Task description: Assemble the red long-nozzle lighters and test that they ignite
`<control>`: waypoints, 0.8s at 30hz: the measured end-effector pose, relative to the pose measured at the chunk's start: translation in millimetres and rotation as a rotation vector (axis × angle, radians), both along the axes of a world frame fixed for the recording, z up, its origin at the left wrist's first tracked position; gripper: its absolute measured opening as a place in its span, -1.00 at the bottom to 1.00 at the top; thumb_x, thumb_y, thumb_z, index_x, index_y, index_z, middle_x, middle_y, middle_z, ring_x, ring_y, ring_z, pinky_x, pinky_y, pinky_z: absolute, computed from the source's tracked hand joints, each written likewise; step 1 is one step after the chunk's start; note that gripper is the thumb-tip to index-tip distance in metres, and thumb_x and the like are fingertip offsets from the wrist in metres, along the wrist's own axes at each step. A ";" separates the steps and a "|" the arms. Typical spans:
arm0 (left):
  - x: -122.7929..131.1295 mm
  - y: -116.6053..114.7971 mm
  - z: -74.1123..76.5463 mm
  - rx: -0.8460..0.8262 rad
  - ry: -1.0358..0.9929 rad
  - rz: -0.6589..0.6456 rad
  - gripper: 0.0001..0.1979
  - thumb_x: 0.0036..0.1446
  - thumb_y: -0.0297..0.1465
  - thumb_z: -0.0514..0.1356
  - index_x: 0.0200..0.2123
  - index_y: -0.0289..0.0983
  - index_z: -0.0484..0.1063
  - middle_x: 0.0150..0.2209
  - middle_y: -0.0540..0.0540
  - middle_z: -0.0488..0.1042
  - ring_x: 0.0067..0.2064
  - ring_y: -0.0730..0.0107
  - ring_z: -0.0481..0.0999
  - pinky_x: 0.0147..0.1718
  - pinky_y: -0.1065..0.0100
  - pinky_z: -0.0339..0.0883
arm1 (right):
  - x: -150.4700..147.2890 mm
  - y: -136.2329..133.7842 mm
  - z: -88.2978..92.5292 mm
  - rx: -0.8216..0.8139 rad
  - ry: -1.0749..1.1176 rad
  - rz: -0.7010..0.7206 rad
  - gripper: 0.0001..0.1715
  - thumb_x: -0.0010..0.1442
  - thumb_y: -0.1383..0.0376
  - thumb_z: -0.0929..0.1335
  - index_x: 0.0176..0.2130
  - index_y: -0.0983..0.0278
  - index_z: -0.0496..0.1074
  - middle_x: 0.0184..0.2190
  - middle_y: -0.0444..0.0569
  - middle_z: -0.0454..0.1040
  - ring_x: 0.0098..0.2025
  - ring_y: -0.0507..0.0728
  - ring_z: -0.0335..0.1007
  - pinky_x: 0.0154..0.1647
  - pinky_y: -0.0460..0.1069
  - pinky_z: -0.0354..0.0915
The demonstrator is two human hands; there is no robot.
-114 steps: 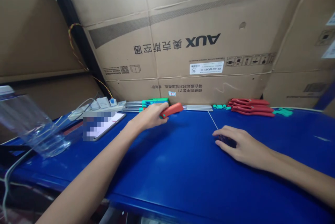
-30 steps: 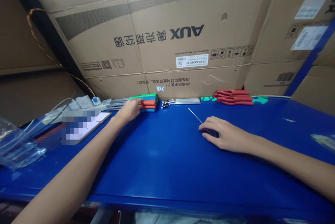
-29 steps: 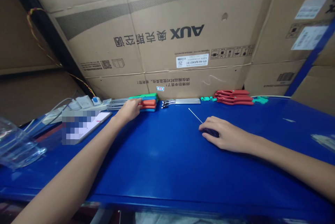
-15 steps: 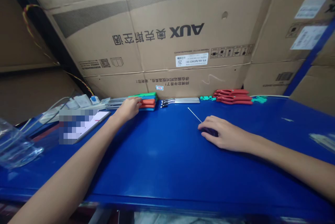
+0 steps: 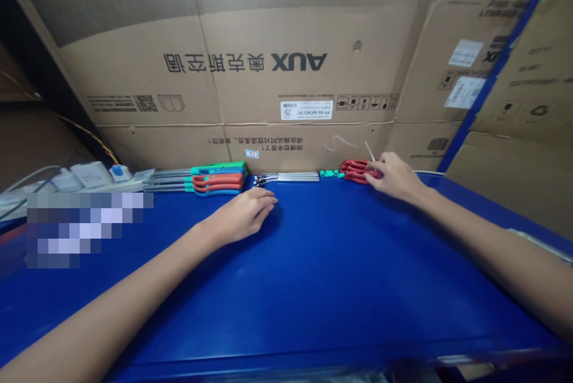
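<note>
My left hand (image 5: 242, 215) rests on the blue table (image 5: 322, 293) with its fingers loosely apart, holding nothing. It lies just in front of a row of metal tubes (image 5: 286, 177) and near a stack of metal-shafted tools with green, orange and blue plastic handles (image 5: 217, 177). My right hand (image 5: 394, 177) is at the back edge, over a pile of red plastic parts (image 5: 356, 171), with a thin white rod (image 5: 369, 150) sticking up from its fingers. Small green pieces (image 5: 329, 173) lie beside the red pile.
A large upside-down AUX cardboard carton (image 5: 250, 73) stands along the table's back edge, with more cartons to the right. At the left are a power strip (image 5: 87, 175) and a pixelated flat device (image 5: 85, 228) on the table.
My right hand has moved from mid-table to the red parts at the back. My left hand has come off the stack toward me. The view has turned, and the clear plastic at left has left the frame.
</note>
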State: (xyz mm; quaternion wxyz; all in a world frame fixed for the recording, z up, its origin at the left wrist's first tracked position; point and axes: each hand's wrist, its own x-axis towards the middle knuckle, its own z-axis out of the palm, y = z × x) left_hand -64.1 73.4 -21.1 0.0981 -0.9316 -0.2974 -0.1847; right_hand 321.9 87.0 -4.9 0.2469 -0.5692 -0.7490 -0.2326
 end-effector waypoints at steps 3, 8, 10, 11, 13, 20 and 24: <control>4.8 -6.1 -2.1 -0.032 0.016 -0.036 -0.65 0.31 -0.41 -0.06 -0.06 -0.34 0.50 -0.02 -0.24 0.52 0.00 0.20 0.51 0.01 0.23 0.41 | -0.6 6.7 -11.4 -0.084 -0.105 0.006 -0.63 0.23 0.13 0.26 -0.29 0.29 0.56 -0.41 0.08 0.35 -0.30 0.20 0.21 -0.29 0.04 0.12; 2.5 -5.4 -3.0 -0.084 0.019 -0.043 -0.65 0.31 -0.42 -0.06 -0.06 -0.35 0.49 -0.01 -0.25 0.50 0.01 0.16 0.50 0.02 0.18 0.39 | -3.6 16.8 -17.3 -0.140 -0.195 -0.028 -0.58 0.29 0.20 0.21 -0.38 0.32 0.54 -0.42 0.10 0.33 -0.31 0.18 0.16 -0.30 0.03 0.04; 2.4 -5.4 -2.9 -0.110 0.014 -0.037 -0.66 0.31 -0.42 -0.05 -0.06 -0.35 0.49 -0.01 -0.25 0.50 0.01 0.16 0.49 0.03 0.17 0.38 | -4.2 16.1 -16.3 -0.138 -0.220 -0.033 -0.60 0.27 0.25 0.20 -0.39 0.35 0.53 -0.42 0.13 0.33 -0.32 0.18 0.15 -0.32 0.03 0.02; 2.8 -6.1 -2.6 -0.124 0.008 -0.032 -0.66 0.31 -0.42 -0.05 -0.05 -0.35 0.49 -0.01 -0.26 0.49 0.02 0.16 0.49 0.04 0.17 0.37 | -5.0 13.6 -15.0 -0.131 -0.229 -0.033 -0.59 0.27 0.27 0.18 -0.38 0.37 0.53 -0.41 0.15 0.33 -0.33 0.19 0.14 -0.34 0.04 0.02; 4.3 -9.1 -2.0 -0.155 -0.010 -0.018 -0.66 0.30 -0.41 -0.03 -0.03 -0.35 0.47 0.00 -0.26 0.49 0.04 0.14 0.47 0.07 0.15 0.34 | -8.4 3.7 -10.3 -0.106 -0.245 -0.026 -0.56 0.28 0.29 0.15 -0.36 0.40 0.52 -0.41 0.19 0.33 -0.34 0.21 0.13 -0.35 0.06 0.01; 24.5 -31.9 0.4 -0.334 -0.157 0.062 -0.43 0.22 -0.19 0.11 0.21 -0.35 0.22 0.07 -0.29 0.46 0.11 0.04 0.44 0.07 0.05 0.33 | -58.4 -67.7 13.2 -0.089 -0.331 0.153 -0.54 0.33 0.22 0.13 -0.34 0.34 0.51 -0.37 0.15 0.32 -0.32 0.20 0.18 -0.31 0.06 0.09; 38.5 -38.9 -0.3 -0.457 -0.235 0.022 -0.25 0.16 -0.07 0.16 0.29 -0.33 0.08 0.04 -0.25 0.49 0.03 0.13 0.50 -0.09 0.21 0.43 | -109.9 -98.9 17.7 -0.271 -0.262 0.337 -0.61 0.34 0.23 0.17 -0.33 0.31 0.49 -0.40 0.07 0.33 -0.36 0.14 0.22 -0.34 0.02 0.12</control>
